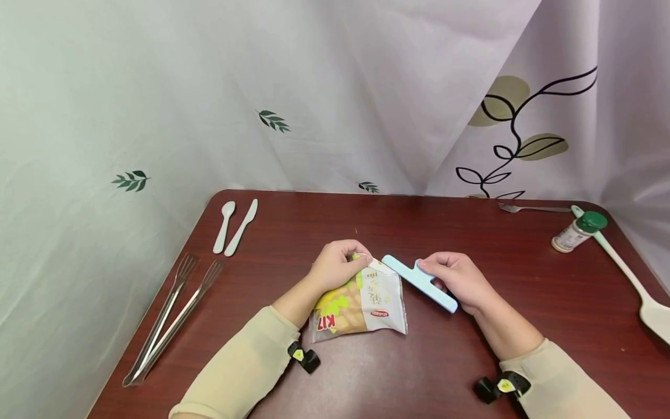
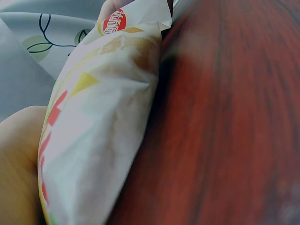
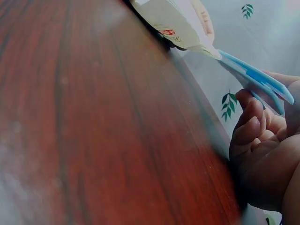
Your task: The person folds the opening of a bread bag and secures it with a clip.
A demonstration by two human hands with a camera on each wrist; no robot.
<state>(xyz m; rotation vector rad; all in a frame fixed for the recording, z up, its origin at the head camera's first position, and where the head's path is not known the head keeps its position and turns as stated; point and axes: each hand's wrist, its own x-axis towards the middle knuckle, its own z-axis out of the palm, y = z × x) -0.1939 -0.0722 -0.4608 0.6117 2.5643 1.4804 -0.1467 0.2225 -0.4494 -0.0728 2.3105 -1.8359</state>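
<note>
In the head view my left hand (image 1: pixel 342 265) pinches the upper edge of a snack bag (image 1: pixel 384 294), which is white, yellow and partly see-through, with "K17" printed on it. Bulging, the bag fills much of the left wrist view, close over the tabletop. My right hand (image 1: pixel 460 282) holds a light-blue bag clip (image 1: pixel 421 283) by its middle tab, thumb on top. The clip slants down to the right, its far end right at the bag's upper corner. From the right wrist, the clip's two bars (image 3: pixel 255 77) show apart, with the bag's edge at their tip.
On the left of the table (image 1: pixel 445 372) lie a white spoon (image 1: pixel 224 227), a white knife (image 1: pixel 242 228) and metal tongs (image 1: pixel 167 320) with forked ends. At right, a green-capped seasoning jar (image 1: pixel 578 231) leans on a long white spatula (image 1: pixel 623 262); a fork (image 1: pixel 534 208) lies behind.
</note>
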